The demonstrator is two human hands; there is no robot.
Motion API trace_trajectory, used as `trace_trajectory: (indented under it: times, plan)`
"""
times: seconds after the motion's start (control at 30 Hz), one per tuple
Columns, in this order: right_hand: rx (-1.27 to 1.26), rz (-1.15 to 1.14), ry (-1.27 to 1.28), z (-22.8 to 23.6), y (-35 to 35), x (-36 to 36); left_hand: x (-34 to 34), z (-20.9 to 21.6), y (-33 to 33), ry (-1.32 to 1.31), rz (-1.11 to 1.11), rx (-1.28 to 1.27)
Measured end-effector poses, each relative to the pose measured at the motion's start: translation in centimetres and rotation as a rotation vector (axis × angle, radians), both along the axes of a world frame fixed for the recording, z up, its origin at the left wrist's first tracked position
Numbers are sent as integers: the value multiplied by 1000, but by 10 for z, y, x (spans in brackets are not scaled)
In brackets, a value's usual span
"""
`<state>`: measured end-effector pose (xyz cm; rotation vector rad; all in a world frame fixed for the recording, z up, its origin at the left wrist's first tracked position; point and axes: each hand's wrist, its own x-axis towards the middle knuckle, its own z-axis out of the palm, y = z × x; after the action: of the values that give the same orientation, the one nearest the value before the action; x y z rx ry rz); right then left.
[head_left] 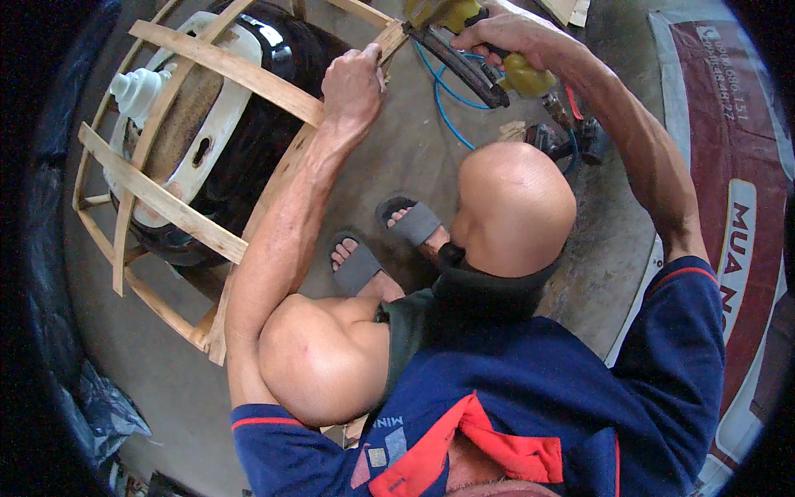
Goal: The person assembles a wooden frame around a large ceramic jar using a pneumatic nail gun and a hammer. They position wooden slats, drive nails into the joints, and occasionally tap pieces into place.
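Observation:
My left hand is closed around a wooden slat at the corner of a light wooden crate frame. My right hand grips a yellow and black nail gun, with its nose close by that slat's end. Whether the nose touches the wood I cannot tell. A blue air hose curls on the floor below the gun. Inside the frame sits a black, rounded, glossy object with a worn white plate and a white ribbed bellows.
On the right lies a dark red and white printed banner. Dark tools stand on the floor beyond my right knee. Dark plastic sheeting runs along the left side. My sandalled feet are between the crate and my knees.

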<state>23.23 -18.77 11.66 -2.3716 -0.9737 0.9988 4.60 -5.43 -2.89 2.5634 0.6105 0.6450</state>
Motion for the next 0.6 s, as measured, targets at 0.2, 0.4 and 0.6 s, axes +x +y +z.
trace_trajectory:
  times: [0.2,0.4,0.6]
  plan:
    - [124,-23,82,-2,-8,1,-2,-4,2,-68,-5,5]
    - [96,-20,112,1,-5,-14,-2,-2,1,-77,13,-15]
    - [31,21,78,2,-1,-24,-3,-1,4,-4,14,-82]
